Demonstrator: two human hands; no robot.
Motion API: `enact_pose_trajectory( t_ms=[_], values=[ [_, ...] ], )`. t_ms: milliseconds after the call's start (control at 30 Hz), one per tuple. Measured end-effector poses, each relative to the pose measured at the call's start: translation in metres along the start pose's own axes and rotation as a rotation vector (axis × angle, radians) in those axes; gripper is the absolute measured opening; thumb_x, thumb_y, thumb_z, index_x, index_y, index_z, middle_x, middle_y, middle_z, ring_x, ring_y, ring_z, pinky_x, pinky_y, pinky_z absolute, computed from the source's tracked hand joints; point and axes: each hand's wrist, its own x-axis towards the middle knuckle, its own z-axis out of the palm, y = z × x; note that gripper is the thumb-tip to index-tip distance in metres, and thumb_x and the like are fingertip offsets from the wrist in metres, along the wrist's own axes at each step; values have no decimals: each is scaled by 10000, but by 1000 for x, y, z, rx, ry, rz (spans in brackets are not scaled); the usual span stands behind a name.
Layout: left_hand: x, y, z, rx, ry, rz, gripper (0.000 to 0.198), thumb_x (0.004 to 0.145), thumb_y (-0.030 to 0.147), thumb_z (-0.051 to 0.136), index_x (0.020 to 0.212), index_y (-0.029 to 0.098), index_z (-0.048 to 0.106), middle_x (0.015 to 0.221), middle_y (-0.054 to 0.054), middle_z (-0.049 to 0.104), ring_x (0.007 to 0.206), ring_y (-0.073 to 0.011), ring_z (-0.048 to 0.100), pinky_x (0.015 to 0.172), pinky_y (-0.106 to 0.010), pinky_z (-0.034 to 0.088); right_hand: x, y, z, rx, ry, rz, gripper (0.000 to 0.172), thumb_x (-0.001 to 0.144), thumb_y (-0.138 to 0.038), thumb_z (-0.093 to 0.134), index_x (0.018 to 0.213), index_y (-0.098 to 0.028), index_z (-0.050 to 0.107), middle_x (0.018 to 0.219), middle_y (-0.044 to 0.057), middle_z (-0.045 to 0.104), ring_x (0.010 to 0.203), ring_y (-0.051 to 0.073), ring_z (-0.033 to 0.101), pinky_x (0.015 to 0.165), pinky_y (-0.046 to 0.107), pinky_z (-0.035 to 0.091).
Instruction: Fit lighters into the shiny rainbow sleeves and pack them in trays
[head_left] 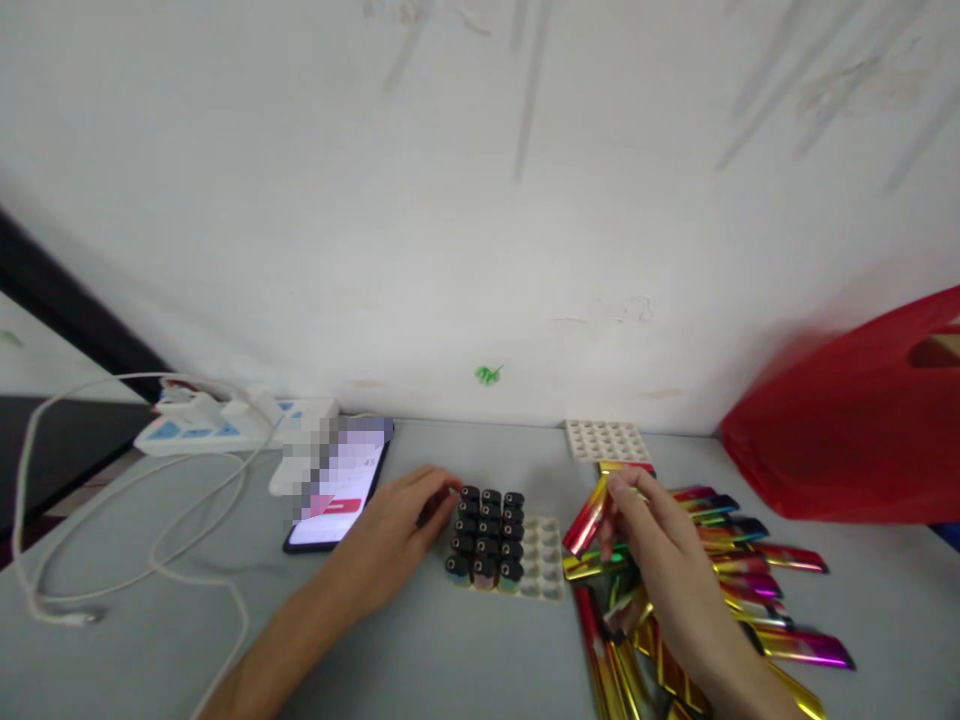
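In the head view, the right hand (664, 535) pinches a shiny red-and-gold piece (587, 516) just right of the white tray (541, 556), the curled left hand (409, 515) is by its black-topped pieces (488, 527), grip unclear, the phone (364, 465) writing is too blurry, and grey table (465, 660) is open in front.

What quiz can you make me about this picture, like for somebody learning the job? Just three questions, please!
1. Which hand holds a shiny red-and-gold piece, left or right?
2. True or false: the tray with the black-topped pieces has empty cups on its right side.
3. Fill in the colour: the bag at the right of the picture is ____.

Key:
1. The right hand.
2. True.
3. Red.
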Motion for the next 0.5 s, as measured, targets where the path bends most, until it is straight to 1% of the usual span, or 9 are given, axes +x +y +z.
enact_pose_trajectory(
  t_ms=[100, 167, 233, 333, 433, 500],
  values=[
    [0, 0, 1, 12, 8, 17, 277, 1103, 331, 464, 1050, 214, 710, 1024, -62, 738, 942, -251, 681, 822, -347, 488, 6, 5, -1, 238, -13, 86, 461, 989, -601, 662, 734, -218, 624, 639, -17, 585, 591, 155, 514, 586, 276, 433],
    [0, 0, 1, 11, 5, 21, 278, 1103, 327, 460, 1044, 211, 706, 1021, -65, 733, 936, -251, 677, 824, -349, 486, 8, 5, -1, 363, 2, 142, 455, 975, -582, 683, 717, -208, 653, 645, -9, 590, 582, 150, 503, 557, 269, 429],
    [0, 0, 1, 6, -3, 15, 278, 1103, 327, 457, 1037, 211, 701, 1007, -62, 728, 918, -248, 673, 817, -349, 483, 9, 2, -2, 431, 9, 168, 432, 950, -556, 719, 712, -198, 673, 646, -6, 597, 577, 145, 506, 536, 259, 430],
    [1, -1, 1, 7, -4, 19, 274, 1102, 324, 459, 1029, 209, 697, 993, -58, 719, 901, -246, 667, 804, -346, 475, 11, -5, -6, 499, -42, 190, 389, 893, -489, 797, 687, -189, 660, 591, -26, 555, 527, 121, 467, 494, 235, 417],
    [1, -1, 1, 9, -2, 31, 274, 1103, 333, 465, 1030, 208, 698, 992, -56, 717, 899, -246, 665, 799, -344, 471, 13, -11, -8, 628, -68, 209, 264, 835, -377, 868, 775, -188, 693, 575, -55, 523, 495, 96, 409, 457, 201, 375],
    [1, -2, 1, 6, -4, 29, 276, 1105, 340, 466, 1036, 209, 698, 989, -55, 718, 896, -247, 665, 799, -344, 472, 14, -13, -9, 714, -67, 232, 224, 804, -322, 895, 861, -184, 729, 594, -59, 534, 501, 87, 393, 450, 188, 364]
  ],
)
